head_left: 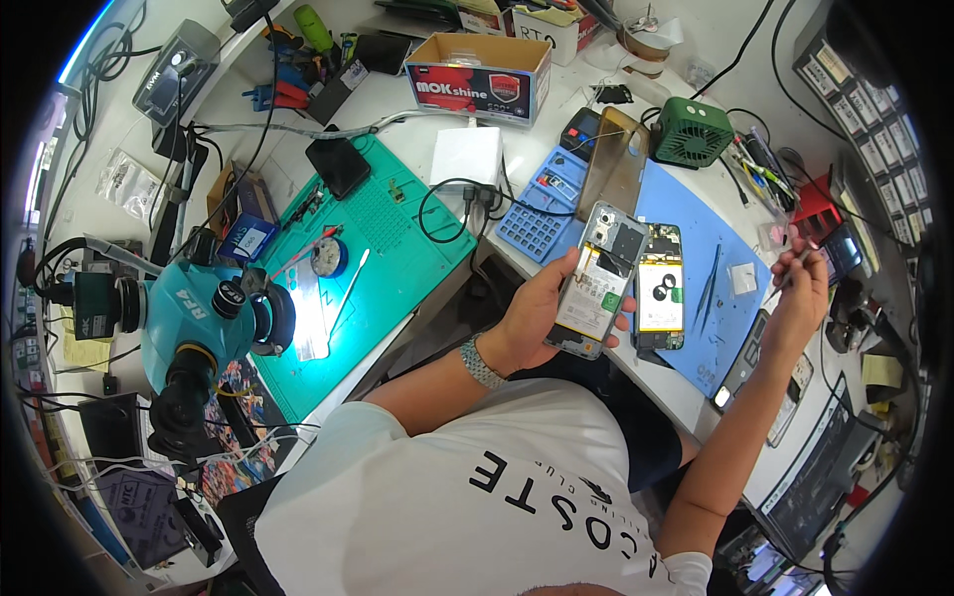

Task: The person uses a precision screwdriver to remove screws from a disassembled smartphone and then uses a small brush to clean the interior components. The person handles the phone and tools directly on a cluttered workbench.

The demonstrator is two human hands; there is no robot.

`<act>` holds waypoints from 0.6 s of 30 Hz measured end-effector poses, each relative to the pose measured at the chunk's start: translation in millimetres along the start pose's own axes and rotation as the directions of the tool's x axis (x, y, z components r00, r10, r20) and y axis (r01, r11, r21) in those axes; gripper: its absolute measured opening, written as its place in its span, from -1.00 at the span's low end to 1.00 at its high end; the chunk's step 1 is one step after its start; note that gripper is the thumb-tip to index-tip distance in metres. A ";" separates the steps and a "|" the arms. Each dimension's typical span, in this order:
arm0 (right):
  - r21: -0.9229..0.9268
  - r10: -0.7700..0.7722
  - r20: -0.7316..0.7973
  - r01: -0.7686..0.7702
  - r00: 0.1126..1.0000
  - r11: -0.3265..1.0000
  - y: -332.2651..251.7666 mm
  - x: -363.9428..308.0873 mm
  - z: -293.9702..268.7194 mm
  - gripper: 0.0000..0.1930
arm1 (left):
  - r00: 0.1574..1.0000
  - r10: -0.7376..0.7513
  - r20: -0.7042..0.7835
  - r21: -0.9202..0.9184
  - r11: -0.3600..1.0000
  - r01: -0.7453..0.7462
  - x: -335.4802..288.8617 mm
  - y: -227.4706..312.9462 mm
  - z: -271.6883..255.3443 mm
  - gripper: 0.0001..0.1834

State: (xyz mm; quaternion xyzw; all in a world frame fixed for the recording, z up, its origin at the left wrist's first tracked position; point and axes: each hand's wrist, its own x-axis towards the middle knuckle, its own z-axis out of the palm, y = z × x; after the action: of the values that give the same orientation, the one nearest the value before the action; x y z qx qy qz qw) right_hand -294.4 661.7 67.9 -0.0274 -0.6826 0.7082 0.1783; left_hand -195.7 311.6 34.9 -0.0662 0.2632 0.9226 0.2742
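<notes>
A: What are the hands doing?

B: The left hand (537, 316), at the centre of the frame, grips an opened phone (611, 260) by its edges, inner side up; the right hand (803, 290), at the right of the frame, pinches a thin tool (782, 286), too small for me to name, well apart from the phone

A: How far along does that phone look?

B: It is uncovered at the rear, so the battery (586, 303) lies bare, with grey pieces above and below it; I judge the opening done and the covering-up not done, and whether anything inside is loose I cannot tell

A: And just beside it?

B: A second phone (660, 310) lies on the blue mat (686, 204), right of centre, its insides bare as well; tweezers (706, 310) and a small white packet (742, 279) lie to its right, touched by neither hand

A: Further out?

B: A brownish translucent cover (613, 164) lies in the upper middle, and I cannot tell which phone it fits; at left, a teal microscope (199, 313) stands beside a brightly lit green mat (417, 253), while a green fan (693, 132) stands on the white worktop (566, 94) at upper right
</notes>
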 end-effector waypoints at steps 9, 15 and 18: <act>-0.579 -0.160 0.134 0.208 0.978 0.788 -18.0 -78.7 57.5 -0.78 | 0.995 0.099 -0.018 0.075 0.992 -0.097 -3.7 14.3 -0.5 -0.29; -0.680 -0.235 0.099 0.238 0.967 0.693 -11.7 -75.7 26.8 -0.82 | 0.994 0.107 -0.017 0.112 0.988 -0.104 -3.7 15.8 0.9 -0.31; -0.650 -0.146 0.123 0.191 0.982 0.736 -10.7 -76.0 19.6 -0.80 | 0.996 0.085 0.009 0.104 0.991 -0.085 -1.4 10.7 3.0 -0.31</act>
State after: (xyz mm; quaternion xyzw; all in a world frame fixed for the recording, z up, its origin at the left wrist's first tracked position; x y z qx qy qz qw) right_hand -226.6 620.9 64.1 -0.0040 -0.8930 0.4039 0.1985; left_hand -200.2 305.0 42.6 -0.0385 0.3132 0.9185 0.2383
